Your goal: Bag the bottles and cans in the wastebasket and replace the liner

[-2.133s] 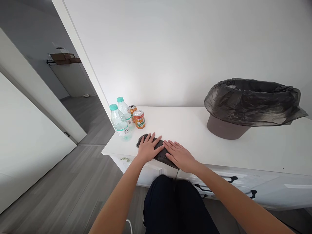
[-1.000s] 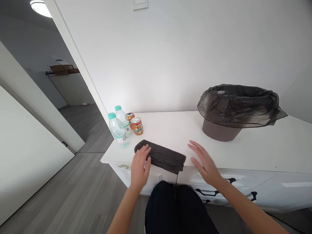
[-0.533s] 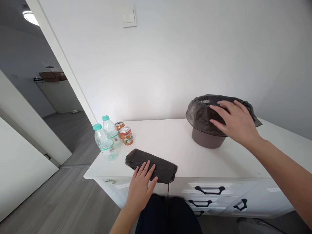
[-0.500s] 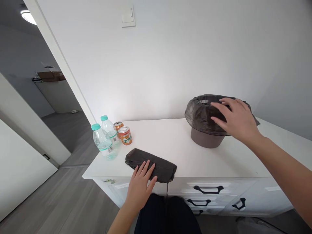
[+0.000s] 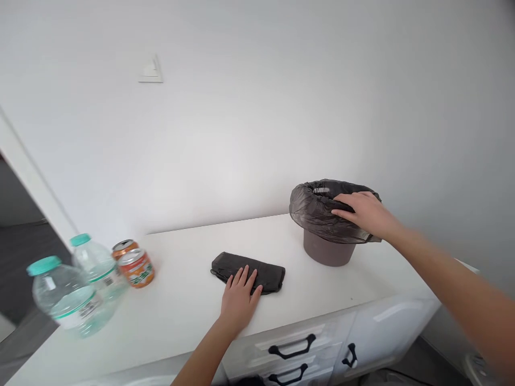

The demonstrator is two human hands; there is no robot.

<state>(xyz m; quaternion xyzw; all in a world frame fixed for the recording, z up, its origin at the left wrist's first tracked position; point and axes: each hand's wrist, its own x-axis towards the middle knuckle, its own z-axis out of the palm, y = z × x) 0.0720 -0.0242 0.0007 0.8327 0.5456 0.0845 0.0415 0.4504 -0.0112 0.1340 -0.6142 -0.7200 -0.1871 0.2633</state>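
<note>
My left hand (image 5: 238, 300) lies flat, fingers spread, on a folded black plastic bag (image 5: 261, 273) on the white cabinet top. My right hand (image 5: 366, 212) is over the near right rim of a brown trash bin (image 5: 329, 251). Its fingers and thumb are stretched out and apart, touching or just above the black trash bag (image 5: 309, 214) that lines the bin. The liner's edge is folded out over the rim and hangs loosely around it. What lies inside the bin is hidden.
Two clear plastic bottles (image 5: 72, 300) with teal caps stand at the left of the cabinet top (image 5: 181, 316). Two orange drink cans (image 5: 137, 268) are beside them. Drawers with black handles (image 5: 293, 347) are below the front edge. A light switch (image 5: 151, 72) is on the wall.
The camera view has turned and moved closer to the cabinet. My right hand has come down from above the bin to its rim. My left hand stays on the folded bag.
</note>
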